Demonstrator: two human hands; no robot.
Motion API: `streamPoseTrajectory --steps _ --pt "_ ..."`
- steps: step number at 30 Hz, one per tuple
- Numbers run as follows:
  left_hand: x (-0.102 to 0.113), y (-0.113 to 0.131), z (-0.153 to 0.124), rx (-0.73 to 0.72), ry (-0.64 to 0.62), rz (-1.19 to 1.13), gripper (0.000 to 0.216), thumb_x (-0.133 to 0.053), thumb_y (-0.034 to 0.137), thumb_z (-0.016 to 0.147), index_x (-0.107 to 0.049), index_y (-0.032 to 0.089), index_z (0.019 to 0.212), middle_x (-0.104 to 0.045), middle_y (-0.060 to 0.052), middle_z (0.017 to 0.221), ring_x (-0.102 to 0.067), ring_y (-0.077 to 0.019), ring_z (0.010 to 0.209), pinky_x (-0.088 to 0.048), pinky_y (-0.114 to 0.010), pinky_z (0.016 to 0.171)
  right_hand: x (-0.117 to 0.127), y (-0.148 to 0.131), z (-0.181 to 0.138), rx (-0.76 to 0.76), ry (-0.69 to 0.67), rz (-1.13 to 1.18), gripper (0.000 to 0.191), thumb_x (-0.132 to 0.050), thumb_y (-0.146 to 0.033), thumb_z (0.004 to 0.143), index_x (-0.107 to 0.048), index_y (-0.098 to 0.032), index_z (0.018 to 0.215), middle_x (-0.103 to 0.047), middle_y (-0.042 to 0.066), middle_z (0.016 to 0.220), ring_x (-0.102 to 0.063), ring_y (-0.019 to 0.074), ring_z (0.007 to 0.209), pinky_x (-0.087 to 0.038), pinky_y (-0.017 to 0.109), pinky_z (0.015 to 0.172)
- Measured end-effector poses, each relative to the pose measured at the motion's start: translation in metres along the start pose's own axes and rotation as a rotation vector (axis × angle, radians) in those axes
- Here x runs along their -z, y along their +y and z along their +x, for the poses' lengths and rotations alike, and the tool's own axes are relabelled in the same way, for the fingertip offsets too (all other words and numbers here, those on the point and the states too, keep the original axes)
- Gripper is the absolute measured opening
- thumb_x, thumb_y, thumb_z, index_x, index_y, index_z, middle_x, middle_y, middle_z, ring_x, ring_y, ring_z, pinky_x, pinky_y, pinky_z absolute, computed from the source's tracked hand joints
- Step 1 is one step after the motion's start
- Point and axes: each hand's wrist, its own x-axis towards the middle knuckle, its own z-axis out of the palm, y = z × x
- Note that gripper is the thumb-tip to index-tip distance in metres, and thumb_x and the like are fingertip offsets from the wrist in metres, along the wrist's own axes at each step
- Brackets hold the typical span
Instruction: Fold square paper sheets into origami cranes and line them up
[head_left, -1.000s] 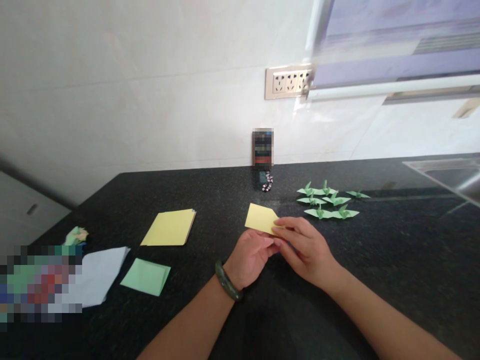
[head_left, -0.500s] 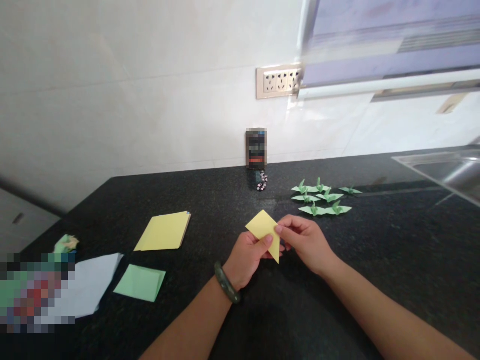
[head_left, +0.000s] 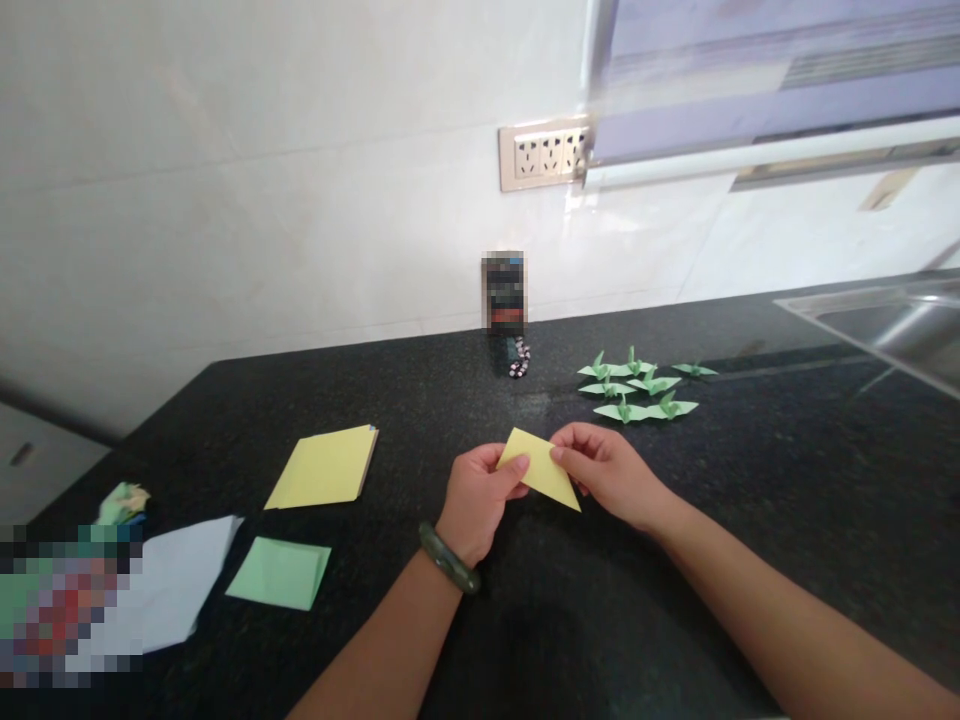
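Observation:
A folded yellow paper triangle [head_left: 544, 470] is held just above the black counter [head_left: 675, 560] by both hands. My left hand [head_left: 476, 495], with a dark green bangle [head_left: 448, 558] on the wrist, pinches its left corner. My right hand [head_left: 611, 470] pinches its upper right edge. Both hands are closed on the paper.
Several green paper cranes [head_left: 637, 390] sit behind my right hand. A stack of yellow sheets [head_left: 324, 467], a green folded sheet [head_left: 279, 572] and a white sheet [head_left: 180, 580] lie at the left. A phone [head_left: 504, 292] leans on the wall. A steel sink [head_left: 900, 325] is at the right.
The yellow paper has turned in my hands from a wider flat piece to a triangle with its point down right. The view has shifted a little to the right.

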Motion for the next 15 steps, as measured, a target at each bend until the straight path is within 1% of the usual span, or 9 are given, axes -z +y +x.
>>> streamPoseTrajectory --steps 4,7,9,12,15 --pt "-0.0024 -0.0054 0.0016 -0.066 0.053 0.013 0.023 -0.067 0.030 0.068 -0.065 0.011 0.080 -0.067 -0.005 0.072 -0.061 -0.0120 0.064 -0.049 -0.021 0.058 -0.0024 -0.0012 0.0006 -0.077 -0.020 0.042 0.018 -0.061 -0.031 0.071 -0.058 -0.014 0.074 -0.053 -0.003 0.058 -0.041 0.0054 0.045 -0.029 0.018 0.039" --pt "-0.0021 -0.0079 0.0025 -0.114 0.072 0.030 0.023 -0.065 0.031 0.070 -0.065 0.012 0.083 -0.068 -0.005 0.075 -0.061 -0.0122 0.064 -0.050 -0.022 0.058 -0.0041 0.0002 0.0013 -0.117 -0.018 0.061 0.019 -0.061 -0.033 0.071 -0.056 -0.014 0.069 -0.049 -0.005 0.052 -0.037 0.0044 0.041 -0.027 0.018 0.037" --pt "-0.0012 -0.0082 0.0019 -0.175 0.083 0.101 0.022 -0.063 0.031 0.072 -0.065 0.013 0.086 -0.068 -0.005 0.077 -0.062 -0.0135 0.067 -0.051 -0.024 0.060 -0.0043 0.0008 0.0016 -0.108 0.002 0.067 0.020 -0.061 -0.032 0.071 -0.055 -0.014 0.067 -0.046 -0.006 0.049 -0.035 0.0040 0.039 -0.026 0.018 0.037" --pt "0.0002 -0.0075 0.0001 -0.363 0.117 0.345 0.021 -0.058 0.027 0.077 -0.066 0.016 0.092 -0.070 -0.005 0.085 -0.064 -0.0161 0.074 -0.052 -0.028 0.068 -0.0038 -0.0003 0.0013 -0.096 0.009 0.079 0.018 -0.061 -0.031 0.070 -0.055 -0.014 0.065 -0.044 -0.007 0.046 -0.033 0.0035 0.038 -0.024 0.017 0.036" --pt "0.0019 -0.0081 -0.0011 -0.661 0.171 0.655 0.022 -0.055 0.019 0.078 -0.067 0.017 0.096 -0.069 -0.006 0.094 -0.064 -0.0168 0.084 -0.050 -0.031 0.080 -0.0032 -0.0026 0.0007 -0.109 0.022 0.105 0.019 -0.062 -0.031 0.070 -0.055 -0.014 0.064 -0.043 -0.007 0.045 -0.032 0.0035 0.038 -0.023 0.018 0.036"
